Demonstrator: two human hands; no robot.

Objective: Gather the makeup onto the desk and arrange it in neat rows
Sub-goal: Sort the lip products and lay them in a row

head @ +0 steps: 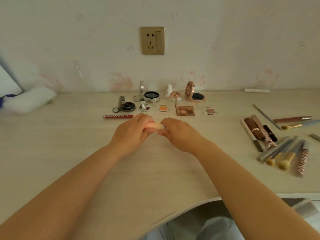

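Observation:
Both my hands meet over the middle of the pale wooden desk [69, 153] and hold one small peach-coloured tube [158, 126]. My left hand [133, 130] grips its body, and my right hand [178, 131] pinches its cap end. Behind them a red tube [117, 116] lies flat. Rows of open compacts stand further back: a dark one [127, 106], a silver one [151, 96], a floral one [174, 95] and a rose-gold one [196, 97]. Small eyeshadow pans lie there too: orange [163, 108], brown palette [185, 110], pink [210, 110].
A loose heap of lipsticks [259, 130], brushes [280, 156], pencils and a lettered tube [302, 161] lies at the desk's right. A white stick [256, 90] rests by the wall. A white bundle [32, 99] sits at the far left. A wall socket [152, 40] is above.

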